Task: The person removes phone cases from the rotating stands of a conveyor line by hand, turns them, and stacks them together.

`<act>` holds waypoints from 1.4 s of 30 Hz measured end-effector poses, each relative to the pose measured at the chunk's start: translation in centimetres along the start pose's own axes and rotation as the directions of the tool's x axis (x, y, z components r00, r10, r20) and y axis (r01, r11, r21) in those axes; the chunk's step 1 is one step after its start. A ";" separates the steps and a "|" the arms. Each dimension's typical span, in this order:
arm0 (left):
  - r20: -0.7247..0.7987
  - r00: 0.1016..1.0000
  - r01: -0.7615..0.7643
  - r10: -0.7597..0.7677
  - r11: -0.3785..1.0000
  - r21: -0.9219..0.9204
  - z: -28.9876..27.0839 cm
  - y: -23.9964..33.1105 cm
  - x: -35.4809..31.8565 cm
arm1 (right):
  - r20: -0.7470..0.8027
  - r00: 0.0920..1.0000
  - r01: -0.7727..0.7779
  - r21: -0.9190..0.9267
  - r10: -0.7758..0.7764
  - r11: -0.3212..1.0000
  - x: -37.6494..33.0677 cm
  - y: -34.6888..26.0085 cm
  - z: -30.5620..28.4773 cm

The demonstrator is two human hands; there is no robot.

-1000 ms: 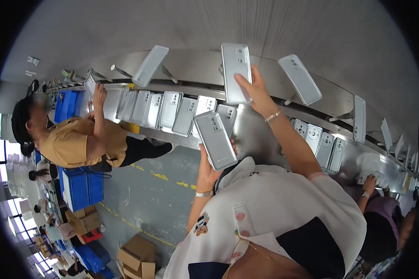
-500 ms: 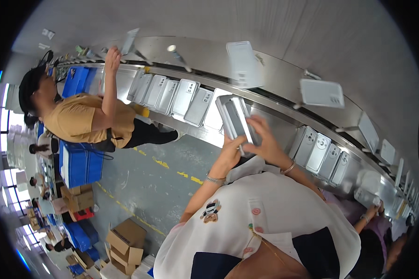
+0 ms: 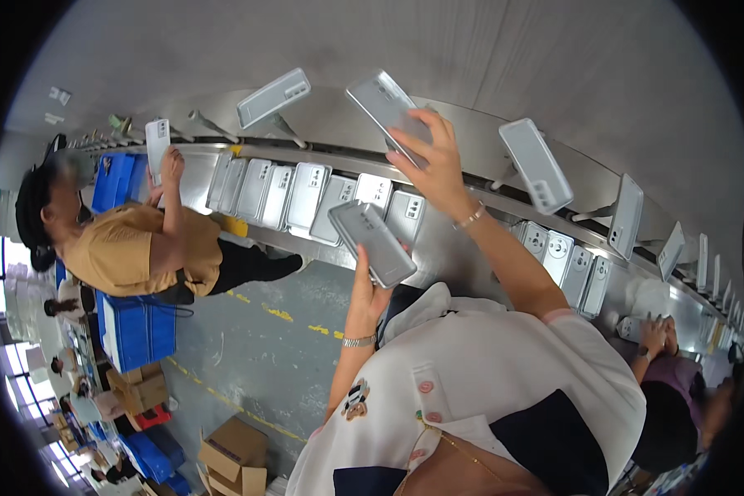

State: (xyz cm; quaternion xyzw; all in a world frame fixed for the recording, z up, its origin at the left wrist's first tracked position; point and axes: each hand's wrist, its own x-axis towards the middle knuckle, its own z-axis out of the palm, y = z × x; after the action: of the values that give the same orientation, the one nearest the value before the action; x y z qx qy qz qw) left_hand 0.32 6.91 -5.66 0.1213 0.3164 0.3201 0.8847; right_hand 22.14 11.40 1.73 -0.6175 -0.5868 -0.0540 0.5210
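My left hand is closed around a grey translucent phone case held above the metal ledge; whether more cases are nested under it I cannot tell. My right hand reaches out over the rail with its fingers and thumb gripping the lower end of another phone case. That case tilts with its camera cutouts toward the upper end, and any post behind it is hidden. To its right, a phone case sits on a post, and one more case is mounted to its left.
Rows of phone cases line the metal ledge on the left, others on the right. A co-worker in a tan shirt holds a case; another person's hands work at the right. Blue crates and cardboard boxes stand on the floor.
My right hand has left the cases in my left hand and stretched up and away, now with a case. A post bare before now lies behind that case. Mounted cases have shifted right.
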 end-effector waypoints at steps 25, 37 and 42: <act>0.039 0.998 -0.047 0.045 0.998 0.034 1.5 1.3 -1.2 | 0.413 0.885 -0.329 0.227 0.215 0.917 -7.8 -5.3 -2.0; 0.146 0.989 0.046 -0.034 0.996 -0.078 0.1 1.2 -2.2 | 0.073 0.997 0.060 -0.401 -0.034 0.914 1.3 2.9 1.5; 0.190 0.978 0.107 -0.086 0.989 -0.103 1.0 0.8 -1.5 | 0.057 0.998 0.014 -0.499 0.017 0.866 -1.8 2.7 -5.5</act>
State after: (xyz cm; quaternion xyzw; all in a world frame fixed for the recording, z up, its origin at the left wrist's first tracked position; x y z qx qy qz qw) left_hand -0.33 6.61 -3.84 0.0851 0.2196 0.2812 0.9303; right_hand 26.65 6.94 1.38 -0.7328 -0.5677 -0.1851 0.3262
